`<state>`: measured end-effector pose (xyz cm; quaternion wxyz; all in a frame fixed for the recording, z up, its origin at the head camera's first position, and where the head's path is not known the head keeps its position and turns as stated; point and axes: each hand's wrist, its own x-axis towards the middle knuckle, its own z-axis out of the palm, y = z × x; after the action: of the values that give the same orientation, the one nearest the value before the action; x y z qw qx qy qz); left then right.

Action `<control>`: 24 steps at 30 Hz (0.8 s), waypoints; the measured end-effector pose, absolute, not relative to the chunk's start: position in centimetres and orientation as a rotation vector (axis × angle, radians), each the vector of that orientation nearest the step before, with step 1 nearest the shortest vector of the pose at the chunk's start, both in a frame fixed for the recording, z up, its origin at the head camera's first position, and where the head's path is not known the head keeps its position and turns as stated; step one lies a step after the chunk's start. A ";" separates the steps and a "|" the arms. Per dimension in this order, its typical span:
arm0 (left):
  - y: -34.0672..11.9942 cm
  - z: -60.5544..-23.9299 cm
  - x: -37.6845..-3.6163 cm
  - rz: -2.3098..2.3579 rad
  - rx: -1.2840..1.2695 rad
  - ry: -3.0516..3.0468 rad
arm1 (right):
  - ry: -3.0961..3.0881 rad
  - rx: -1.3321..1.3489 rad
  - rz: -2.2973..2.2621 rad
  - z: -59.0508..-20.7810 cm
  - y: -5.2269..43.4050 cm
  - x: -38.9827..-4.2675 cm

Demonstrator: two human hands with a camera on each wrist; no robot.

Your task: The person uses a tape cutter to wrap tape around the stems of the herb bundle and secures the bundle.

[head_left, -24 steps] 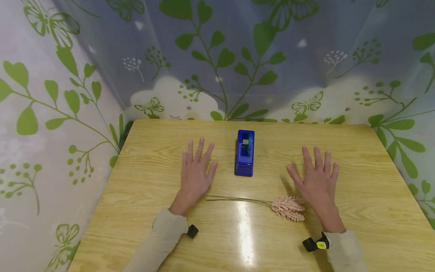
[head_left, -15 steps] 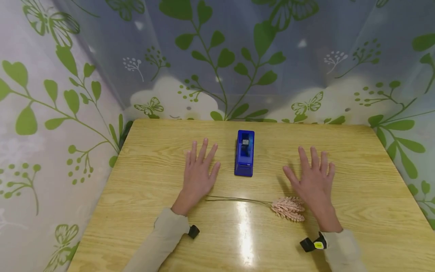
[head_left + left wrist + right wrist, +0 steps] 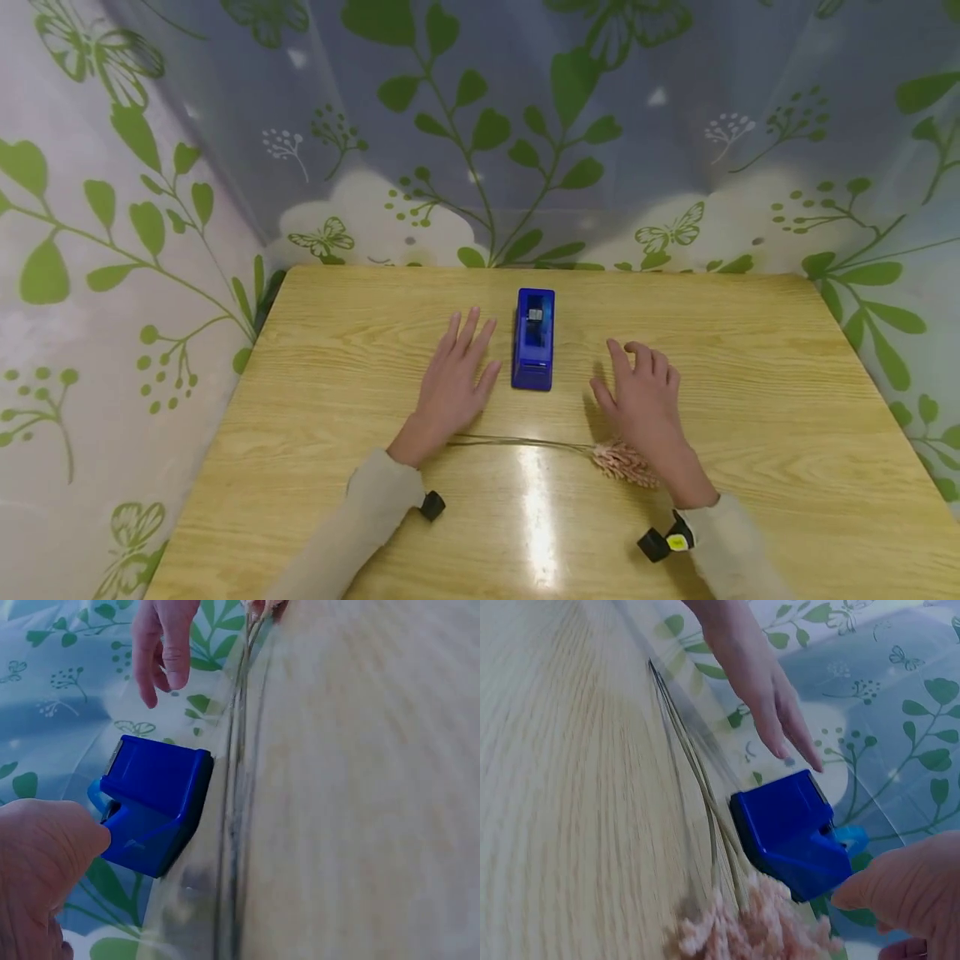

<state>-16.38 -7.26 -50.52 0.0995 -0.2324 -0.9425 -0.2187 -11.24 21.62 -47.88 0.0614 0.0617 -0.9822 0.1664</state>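
A blue tape dispenser [image 3: 533, 340] stands upright on the wooden table between the two hands. In front of it lies a sprig of pink artificial flowers [image 3: 624, 463], its thin stems [image 3: 517, 441] pointing left. My left hand [image 3: 455, 385] hovers left of the dispenser with fingers extended, holding nothing. The right hand [image 3: 642, 404] is over the table right of the dispenser, fingers loosely bent and nothing in them; its wrist partly hides the flower heads. In the right wrist view, the pink blooms [image 3: 754, 930] fill the bottom middle, with the dispenser [image 3: 791, 832] beyond them.
The wooden table [image 3: 337, 333] meets a curtain [image 3: 480, 125] printed with green leaves and butterflies at the back and left. Light glares off the tabletop in front of the stems. Small black cameras [image 3: 431, 506] are worn at both wrists.
Both hands have moved inward, the right one farther left, closer to the dispenser and over the flower heads. Its fingers have gone from spread to loosely bent. Dispenser and sprig lie as before.
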 end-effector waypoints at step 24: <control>-5.1 -49.6 -20.3 -0.753 -1.049 -2.770 | -2.732 0.240 1.580 -47.9 17.2 -14.1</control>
<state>-20.33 -5.12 -49.59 0.0426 -0.3428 -0.9056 -0.2461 -14.14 17.18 -47.86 -0.0117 0.0759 -0.8631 0.4992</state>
